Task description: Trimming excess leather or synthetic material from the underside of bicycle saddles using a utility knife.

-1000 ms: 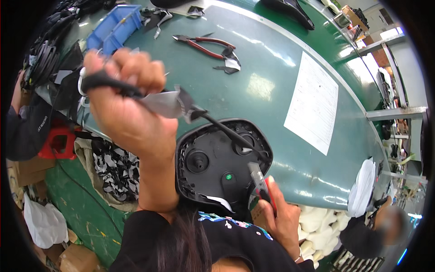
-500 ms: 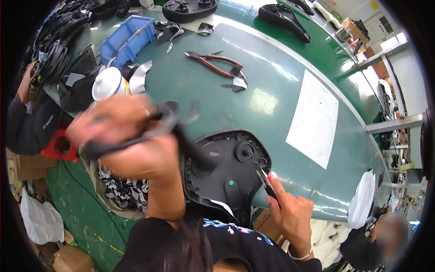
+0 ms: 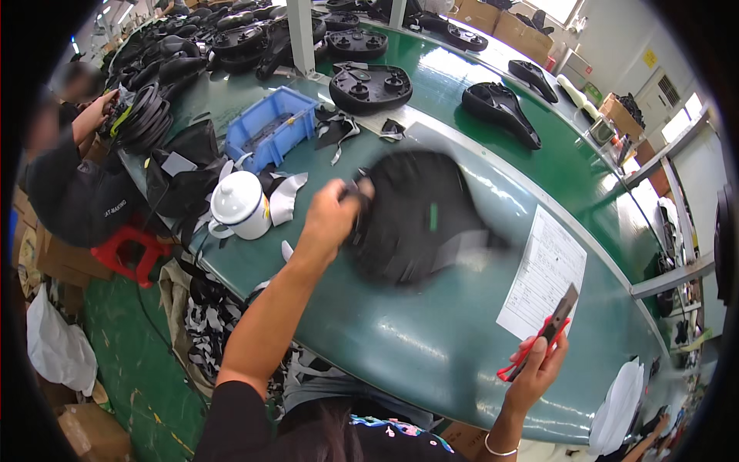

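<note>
A black bicycle saddle (image 3: 419,215), smeared by motion, is over the middle of the table. My left hand (image 3: 339,212) is closed on its left edge; the fingertips are partly hidden against the dark material. Farther right, my right hand (image 3: 539,366) holds a red-handled cutting tool (image 3: 556,319) upright. Its flat dark blade points up and away, apart from the saddle. The tool's exact kind is hard to make out. The saddle covers the place where red-handled pliers lay.
A printed paper sheet (image 3: 543,269) lies right of the saddle. At left stand a white enamel mug (image 3: 242,208) and a blue bin (image 3: 269,127), with black scraps around. More saddles (image 3: 369,88) line the far side. Another person's hand (image 3: 94,115) is at far left.
My left hand has gone from a raised, blurred pull on a dark strip to gripping the saddle, now farther over the table. My right hand has moved right, off the saddle. The view has shifted.
</note>
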Demonstrator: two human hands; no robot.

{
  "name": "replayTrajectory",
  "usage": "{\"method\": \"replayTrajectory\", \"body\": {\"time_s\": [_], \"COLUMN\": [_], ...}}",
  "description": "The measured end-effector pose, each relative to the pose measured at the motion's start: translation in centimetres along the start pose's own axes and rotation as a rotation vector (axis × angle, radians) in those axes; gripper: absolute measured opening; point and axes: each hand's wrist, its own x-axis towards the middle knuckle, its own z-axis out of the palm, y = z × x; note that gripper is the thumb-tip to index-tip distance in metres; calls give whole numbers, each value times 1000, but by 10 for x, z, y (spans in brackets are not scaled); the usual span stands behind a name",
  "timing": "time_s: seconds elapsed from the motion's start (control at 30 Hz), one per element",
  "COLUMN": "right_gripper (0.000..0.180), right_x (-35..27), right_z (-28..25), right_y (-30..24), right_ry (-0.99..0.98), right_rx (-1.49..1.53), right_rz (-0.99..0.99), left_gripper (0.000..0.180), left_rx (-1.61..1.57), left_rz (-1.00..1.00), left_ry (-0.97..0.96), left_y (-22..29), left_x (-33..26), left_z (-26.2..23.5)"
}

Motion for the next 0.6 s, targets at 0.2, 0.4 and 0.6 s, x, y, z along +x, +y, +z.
{"method": "replayTrajectory", "body": {"time_s": [0.2, 0.4, 0.6], "right_gripper": [42, 30, 53], "right_x": [69, 210, 351], "right_z": [27, 142, 285], "right_y": [28, 54, 86], "right_ry": [-78, -278, -346], "right_rx": [-125, -107, 148], "right_rz": [35, -3, 40], "left_gripper": [27, 23, 13], "left_rx": [299, 17, -99], "left_rz": [346, 474, 211], "left_ry": [-1251, -1243, -825], "left_y": [9, -27, -40], "left_x": [-20, 0, 10], "left_z": [63, 62, 71]}}
